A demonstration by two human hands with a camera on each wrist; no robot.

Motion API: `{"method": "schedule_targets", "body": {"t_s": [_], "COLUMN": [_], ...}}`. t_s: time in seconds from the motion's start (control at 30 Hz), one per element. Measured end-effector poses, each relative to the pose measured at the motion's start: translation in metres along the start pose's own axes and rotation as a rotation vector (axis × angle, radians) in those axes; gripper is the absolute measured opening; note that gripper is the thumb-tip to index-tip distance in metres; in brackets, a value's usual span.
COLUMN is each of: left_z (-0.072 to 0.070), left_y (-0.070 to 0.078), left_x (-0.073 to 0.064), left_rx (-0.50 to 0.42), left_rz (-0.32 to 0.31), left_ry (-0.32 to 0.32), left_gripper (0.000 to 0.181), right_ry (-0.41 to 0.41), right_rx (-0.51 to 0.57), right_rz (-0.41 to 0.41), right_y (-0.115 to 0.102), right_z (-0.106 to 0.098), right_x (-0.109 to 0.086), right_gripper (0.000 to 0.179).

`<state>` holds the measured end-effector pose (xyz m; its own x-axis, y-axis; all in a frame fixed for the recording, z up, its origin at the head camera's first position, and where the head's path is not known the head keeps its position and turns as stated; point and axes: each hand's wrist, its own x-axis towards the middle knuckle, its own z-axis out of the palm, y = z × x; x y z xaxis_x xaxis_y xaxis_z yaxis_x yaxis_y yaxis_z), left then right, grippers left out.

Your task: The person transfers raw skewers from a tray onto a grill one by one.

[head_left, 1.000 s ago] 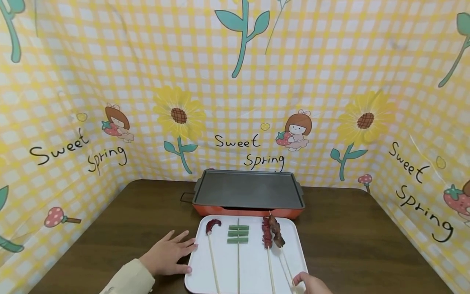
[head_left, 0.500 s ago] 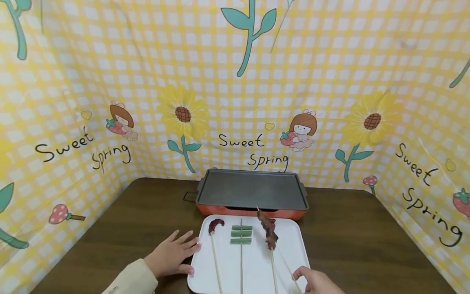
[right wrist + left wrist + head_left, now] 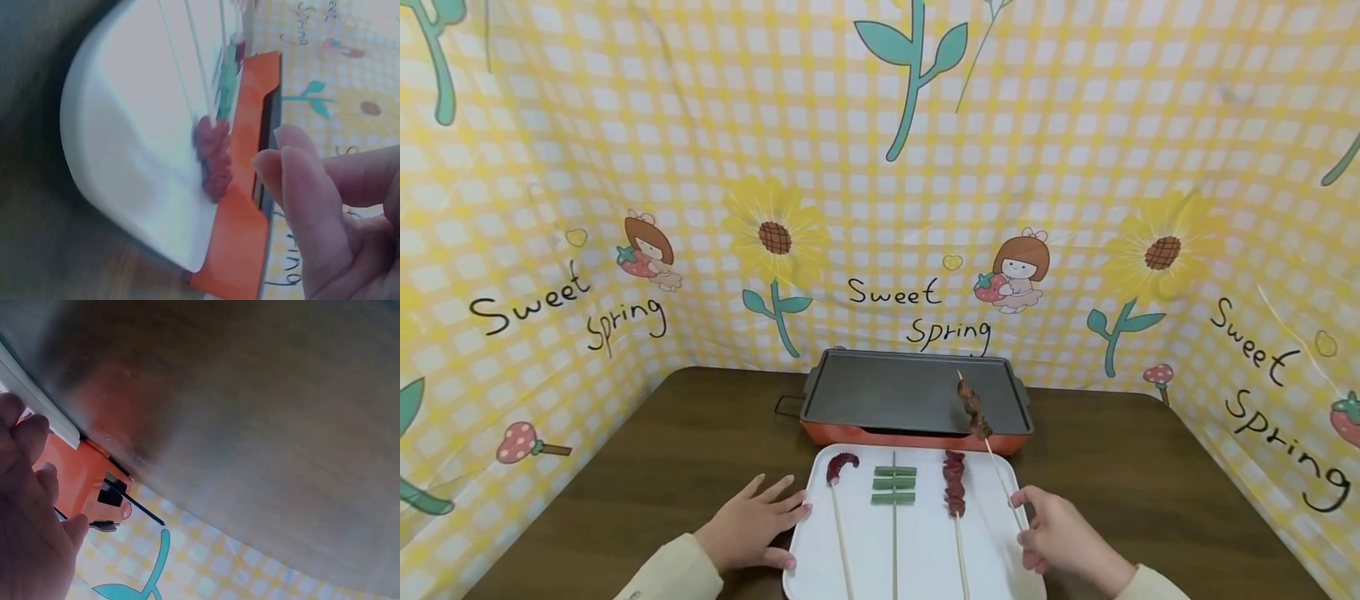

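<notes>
My right hand (image 3: 1067,533) pinches the stick of a brown meat skewer (image 3: 973,408) between thumb and fingers. The skewer is raised and tilted, and its meat end appears over the front of the griddle (image 3: 910,387). On the white tray (image 3: 925,550) lie a dark red meat skewer (image 3: 953,483), a green vegetable skewer (image 3: 893,485) and a skewer with a curled dark red piece (image 3: 841,467). My left hand (image 3: 752,525) rests at the tray's left edge with fingers spread. In the right wrist view the pinching fingertips (image 3: 294,175) show, but the held stick is hard to make out.
Behind the tray stands the griddle's orange base (image 3: 880,437), with a thin wire handle (image 3: 786,406) sticking out at its left. The dark wooden table (image 3: 1120,475) reaches to a yellow checked cloth (image 3: 880,208) hung around the back and sides.
My right hand has lifted the brown meat skewer off the tray, up and forward toward the griddle, uncovering the dark red meat skewer. The left hand has stayed at the tray edge.
</notes>
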<state>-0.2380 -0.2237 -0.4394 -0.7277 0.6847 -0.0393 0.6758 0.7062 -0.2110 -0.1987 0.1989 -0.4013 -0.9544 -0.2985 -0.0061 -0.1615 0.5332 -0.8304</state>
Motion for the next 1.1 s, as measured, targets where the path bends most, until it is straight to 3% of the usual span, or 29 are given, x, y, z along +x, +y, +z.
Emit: {"method": "schedule_targets", "body": {"t_s": [0.17,0.3,0.57,1.1], "left_z": [-0.002,-0.002,0.001,-0.001], "left_y": [0.0,0.001,0.004,0.007], "left_x": [-0.004,-0.004,0.001,0.002], "left_rx": [0.008,0.021,0.008,-0.044], "left_rz": [-0.011,-0.026,-0.046,-0.063], "left_ry": [0.002,0.012,-0.02,-0.052], "left_gripper": [0.076,0.077,0.08,0.077], "right_ry": [0.034,0.037,0.084,0.098], "right_rx": [0.021,0.096,0.138,0.121], "right_rz": [0.02,0.051,0.201,0.207], "right_y": [0.004,0.008,0.024,0.025], "right_z": [-0.001,-0.007,-0.021,-0.039], "right_x": [0.016,0.029,0.05,0.073], "right_gripper": [0.032,0.033,0.034,0.033]}}
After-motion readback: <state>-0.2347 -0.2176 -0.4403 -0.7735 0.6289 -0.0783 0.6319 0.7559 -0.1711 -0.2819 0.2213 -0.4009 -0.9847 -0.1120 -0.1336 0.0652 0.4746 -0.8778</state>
